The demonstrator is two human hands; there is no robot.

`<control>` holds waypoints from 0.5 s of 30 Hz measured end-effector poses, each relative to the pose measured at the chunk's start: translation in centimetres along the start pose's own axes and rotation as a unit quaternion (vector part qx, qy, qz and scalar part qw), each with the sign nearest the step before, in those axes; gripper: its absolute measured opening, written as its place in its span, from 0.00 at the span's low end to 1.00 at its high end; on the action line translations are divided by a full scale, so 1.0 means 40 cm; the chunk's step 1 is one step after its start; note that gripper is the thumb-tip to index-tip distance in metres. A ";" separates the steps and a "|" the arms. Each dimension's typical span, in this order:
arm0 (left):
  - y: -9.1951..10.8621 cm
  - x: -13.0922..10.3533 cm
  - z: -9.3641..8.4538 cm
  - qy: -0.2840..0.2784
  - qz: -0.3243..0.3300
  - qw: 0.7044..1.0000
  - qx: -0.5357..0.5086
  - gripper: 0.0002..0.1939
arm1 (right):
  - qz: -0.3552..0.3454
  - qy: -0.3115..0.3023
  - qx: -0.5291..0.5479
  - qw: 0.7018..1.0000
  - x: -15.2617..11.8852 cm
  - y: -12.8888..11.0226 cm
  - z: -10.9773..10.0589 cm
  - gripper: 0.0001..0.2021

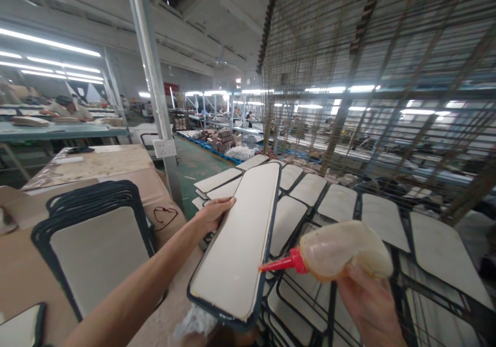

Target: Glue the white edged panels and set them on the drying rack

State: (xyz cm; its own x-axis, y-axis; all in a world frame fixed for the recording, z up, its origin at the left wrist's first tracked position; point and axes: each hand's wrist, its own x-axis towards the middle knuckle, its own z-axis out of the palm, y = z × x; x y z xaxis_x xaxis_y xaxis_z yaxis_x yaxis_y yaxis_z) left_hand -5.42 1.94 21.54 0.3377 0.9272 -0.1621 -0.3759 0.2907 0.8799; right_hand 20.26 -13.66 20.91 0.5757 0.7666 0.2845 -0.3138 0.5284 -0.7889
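My left hand (215, 214) grips the left edge of a cream panel with a dark blue rim (241, 233), thumb on its face. The panel is held up at a slant in front of me. In my right hand (368, 298) is a translucent squeeze bottle (344, 249) with amber liquid inside and a red nozzle (281, 263). The nozzle points left, and its tip is at the panel's right rim, where a thin yellowish line runs along the edge. Whether the tip touches cannot be made out.
A stack of similar dark-rimmed panels (103, 249) stands on the brown-covered table (170, 243) at left, near a pair of glasses (166, 216). More panels (337, 202) lie on a rack to the right, below raised wire racks (372, 68). A metal post (155, 88) rises beyond.
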 end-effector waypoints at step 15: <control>0.040 0.118 -0.054 0.031 -0.036 0.999 0.016 0.12 | -0.021 0.052 -0.026 0.998 -0.067 0.035 0.051 0.27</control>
State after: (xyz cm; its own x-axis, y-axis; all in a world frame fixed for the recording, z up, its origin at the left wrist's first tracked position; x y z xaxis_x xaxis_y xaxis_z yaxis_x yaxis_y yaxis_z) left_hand -6.30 7.30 21.21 0.3080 0.9174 -0.2522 -0.3244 0.3504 0.8786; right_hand 16.75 -14.26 20.15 0.6632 0.7009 0.2625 -0.2498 0.5378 -0.8052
